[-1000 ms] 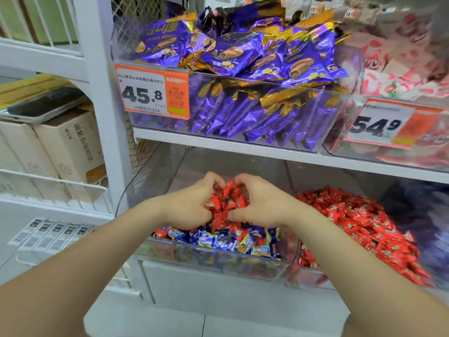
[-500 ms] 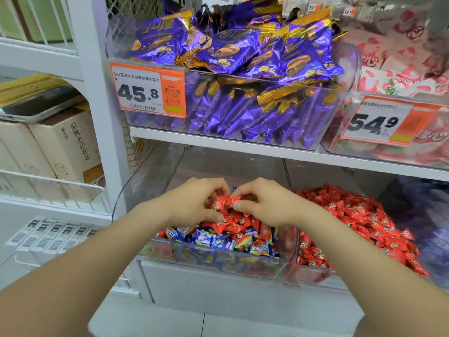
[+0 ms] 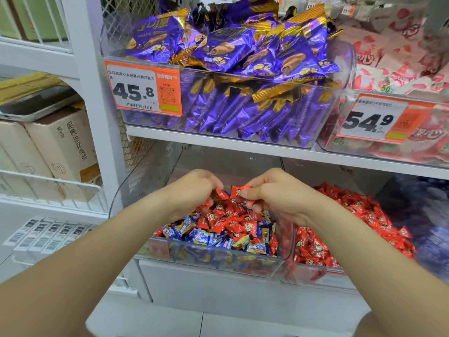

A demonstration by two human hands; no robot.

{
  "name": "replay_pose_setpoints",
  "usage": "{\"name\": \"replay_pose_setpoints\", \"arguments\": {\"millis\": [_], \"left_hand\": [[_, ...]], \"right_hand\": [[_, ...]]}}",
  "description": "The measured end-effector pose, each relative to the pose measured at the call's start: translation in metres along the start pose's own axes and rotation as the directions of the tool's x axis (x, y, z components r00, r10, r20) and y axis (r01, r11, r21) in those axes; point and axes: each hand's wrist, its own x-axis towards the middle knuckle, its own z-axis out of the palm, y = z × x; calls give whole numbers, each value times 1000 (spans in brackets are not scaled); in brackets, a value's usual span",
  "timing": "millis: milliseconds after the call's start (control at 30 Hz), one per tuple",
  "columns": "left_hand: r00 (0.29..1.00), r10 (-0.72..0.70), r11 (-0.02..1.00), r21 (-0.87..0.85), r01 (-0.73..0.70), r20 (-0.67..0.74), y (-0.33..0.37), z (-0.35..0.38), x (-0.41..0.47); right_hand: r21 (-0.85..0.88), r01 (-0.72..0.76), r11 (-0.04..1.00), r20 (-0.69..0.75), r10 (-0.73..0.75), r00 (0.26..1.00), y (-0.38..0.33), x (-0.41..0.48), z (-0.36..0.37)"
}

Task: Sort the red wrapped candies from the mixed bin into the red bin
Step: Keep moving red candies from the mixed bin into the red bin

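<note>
Between the curled fingers (image 3: pixel 254 188) and thumb of your right hand (image 3: pixel 279 195) you pinch one red candy (image 3: pixel 239 191), held just above the heap. Your left hand (image 3: pixel 192 190) sits close beside it, its fingers curled as well, nipping a second red piece (image 3: pixel 220 193) by its edge. The two hands almost meet at the fingertips.

Both hover over the mixed bin (image 3: pixel 213 262), the clear tub on the lower shelf. A mound of red candies (image 3: pixel 233 221) lies on top toward its middle, and blue and yellow sweets (image 3: pixel 201 235) spread along the front. Just to the right, side by side with it, stands the red bin (image 3: pixel 313 276), heaped with a red pile (image 3: pixel 352 215) of the same wrappers.

On the shelf above, a clear tub of purple packets (image 3: pixel 230 69) carries an orange price tag (image 3: pixel 143 90) reading 45.8. Next to it, pink-and-white packets (image 3: pixel 401 57) sit behind a second tag (image 3: pixel 374 120) reading 54.9. Off to your left, cardboard boxes (image 3: pixel 60 147) stand behind a white wire rail.
</note>
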Motion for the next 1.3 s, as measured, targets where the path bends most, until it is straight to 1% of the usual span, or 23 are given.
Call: {"name": "replay_pose_setpoints", "arguments": {"millis": [33, 67, 100, 200, 233, 300, 333, 400, 433, 500, 600, 667, 700, 767, 800, 833, 900, 933, 1000, 1100, 1167, 1233, 1300], "left_hand": [[998, -61, 988, -140, 60, 2, 3, 1, -1], [995, -100, 970, -223, 101, 14, 4, 1, -1], [994, -107, 967, -228, 111, 27, 1, 0, 1], [998, -58, 998, 31, 58, 13, -7, -3, 3], [999, -40, 996, 85, 39, 17, -7, -4, 3], [1000, -6, 989, 148, 2, 22, -7, -7, 1], [999, 25, 978, 208, -32, 34, -6, -9, -1], [988, 131, 905, 398, -152, 80, -8, -13, -2], [978, 173, 850, 484, -210, 120, -9, -13, -3], [956, 191, 760, 584, -286, 221, -12, -12, -5], [923, 133, 702, 623, -345, 361, -20, -11, -4], [917, 101, 657, 666, -353, 386, -29, -12, 0], [918, 96, 633, 688, -356, 386, -33, -12, 2], [922, 94, 618, 704, -349, 375, -36, -13, 6], [924, 105, 609, 710, -353, 369, -36, -13, 7], [922, 117, 592, 719, -364, 370, -36, -14, 8], [912, 153, 590, 706, -393, 380, -33, -15, 7], [910, 178, 622, 674, -399, 375, -32, -16, 7], [915, 210, 707, 592, -386, 344, -29, -17, 6], [923, 263, 772, 513, -376, 280, -20, -20, 2], [938, 266, 853, 400, -336, 220, -16, -22, 0], [961, 209, 926, 279, -253, 180, -14, -23, -3], [968, 189, 930, 287, -230, 164, -12, -23, -7]], "right_hand": [[59, -30, 998, -3, 30, 1000, 0, 0, 1], [73, -41, 997, -23, 43, 999, 0, 1, 2], [42, -39, 998, -55, 42, 998, -1, 1, 3], [-112, -20, 994, -174, 0, 985, -2, 4, 6], [-191, -15, 981, -215, -27, 976, -3, 4, 7], [-403, -5, 915, -265, -111, 958, -5, 4, 9], [-498, 17, 867, -262, -170, 950, -6, 3, 11], [-594, 96, 799, -173, -244, 954, -5, 6, 13], [-612, 117, 783, -120, -238, 964, -4, 6, 14], [-661, 104, 743, -45, -178, 983, -2, 7, 14], [-732, 108, 673, -14, -173, 985, 2, 11, 16], [-754, 135, 643, 33, -168, 985, 3, 14, 17], [-774, 156, 614, 87, -141, 986, 5, 15, 18], [-812, 166, 560, 189, -17, 982, 10, 13, 20], [-835, 153, 528, 208, 45, 977, 13, 14, 22], [-853, 157, 497, 216, 62, 975, 16, 15, 24], [-873, 197, 445, 208, -25, 978, 23, 23, 26], [-876, 210, 434, 192, -86, 978, 23, 25, 27], [-850, 219, 479, 172, -141, 975, 19, 26, 25], [-757, 216, 617, 114, -202, 973, 8, 17, 19], [-675, 186, 714, -14, -265, 964, 0, 10, 15], [-628, 136, 766, -168, -304, 938, -6, 2, 11], [-610, 51, 791, -262, -261, 929, -9, -7, 6]]}}
